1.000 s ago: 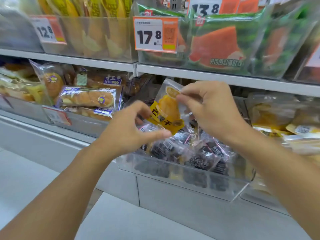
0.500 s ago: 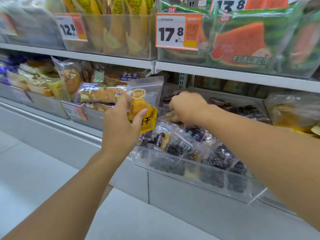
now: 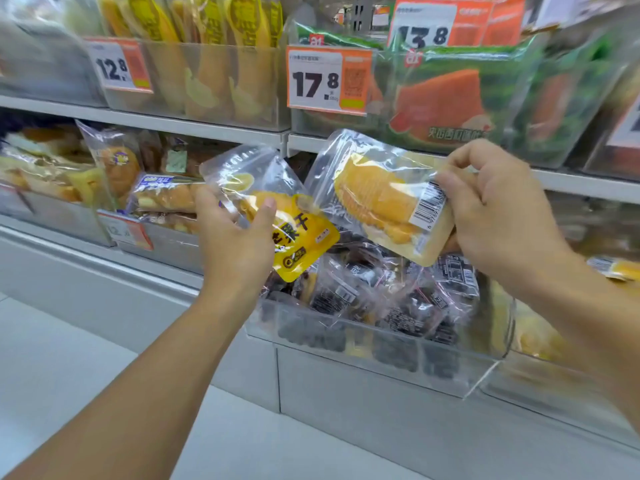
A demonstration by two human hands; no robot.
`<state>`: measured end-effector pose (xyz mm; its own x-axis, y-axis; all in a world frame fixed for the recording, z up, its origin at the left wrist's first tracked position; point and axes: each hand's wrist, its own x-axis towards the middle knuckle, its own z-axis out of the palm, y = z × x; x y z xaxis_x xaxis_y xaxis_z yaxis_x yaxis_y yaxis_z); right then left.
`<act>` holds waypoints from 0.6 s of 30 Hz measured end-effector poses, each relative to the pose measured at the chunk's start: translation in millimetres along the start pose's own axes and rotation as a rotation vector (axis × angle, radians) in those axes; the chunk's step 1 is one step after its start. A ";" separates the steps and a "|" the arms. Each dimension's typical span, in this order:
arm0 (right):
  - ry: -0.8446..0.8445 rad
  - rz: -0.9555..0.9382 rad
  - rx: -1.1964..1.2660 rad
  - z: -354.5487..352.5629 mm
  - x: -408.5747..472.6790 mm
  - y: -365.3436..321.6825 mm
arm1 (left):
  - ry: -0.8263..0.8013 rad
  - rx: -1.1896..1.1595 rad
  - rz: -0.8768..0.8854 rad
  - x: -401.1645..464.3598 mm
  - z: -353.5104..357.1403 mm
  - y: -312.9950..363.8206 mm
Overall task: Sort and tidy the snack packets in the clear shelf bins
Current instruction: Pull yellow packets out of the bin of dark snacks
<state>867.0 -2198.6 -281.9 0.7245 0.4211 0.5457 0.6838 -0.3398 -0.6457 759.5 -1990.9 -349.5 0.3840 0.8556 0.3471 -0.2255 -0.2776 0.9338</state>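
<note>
Your left hand [image 3: 239,237] grips a mango packet [image 3: 277,216] with a yellow label, thumb across its front, and your right hand [image 3: 495,216] pinches a second mango packet [image 3: 381,199] by its barcode end; both hang above the clear bin [image 3: 346,344], neither touching the dark packets [image 3: 398,292] heaped inside it. These two look like strays, so the step in hand is probably carrying them to their proper place. Hold each by an edge rather than squeezing the fruit, keep the two apart so the film does not snag, and lift clear of the heap so you drag no dark packets over the bin's low front wall. The bin just to the right [image 3: 540,341] seems to hold yellow packets, though it is too blurred to be sure; check its contents against your two before dropping them in. On the shelf above, one bin [image 3: 194,81] holds upright yellow packs and another [image 3: 450,98] green watermelon-print bags.
</note>
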 end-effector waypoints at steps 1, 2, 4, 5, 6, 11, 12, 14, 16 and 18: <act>-0.003 0.111 0.118 -6.5 -4.3 2.6 | -0.076 -0.095 -0.085 -8.4 8.0 9.0; -0.014 0.202 0.195 -12.2 -7.3 5.7 | -0.152 -0.193 -0.167 -19.0 17.6 18.5; -0.010 0.295 0.234 -24.6 -9.1 12.8 | -0.259 -0.339 -0.311 -43.3 40.2 38.2; 0.022 0.287 0.211 -31.0 -8.7 16.4 | -0.312 -0.401 -0.374 -55.0 52.4 49.3; 0.074 0.233 0.136 -39.0 -7.5 22.7 | -0.370 -0.467 -0.430 -64.4 66.0 57.7; 0.152 0.145 0.088 -99.4 -15.0 46.0 | -0.471 -0.587 -0.383 -109.7 136.7 82.1; 0.100 0.199 0.205 -116.4 -16.9 51.1 | -0.501 -0.593 -0.359 -115.8 149.5 83.4; -0.077 0.297 0.426 -151.5 -21.1 61.5 | -0.659 -0.610 -0.279 -125.9 172.4 84.8; -0.181 0.287 0.474 -174.8 -31.0 73.9 | -0.791 -0.605 -0.197 -132.1 193.8 87.2; -0.095 0.226 0.379 -183.5 -39.5 87.6 | -0.866 -0.550 -0.124 -136.0 209.1 89.2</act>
<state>914.2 -2399.3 -262.0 0.8286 0.4531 0.3286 0.4167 -0.1075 -0.9026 874.4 -2223.4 -295.3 0.8963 0.1963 0.3976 -0.4350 0.2159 0.8742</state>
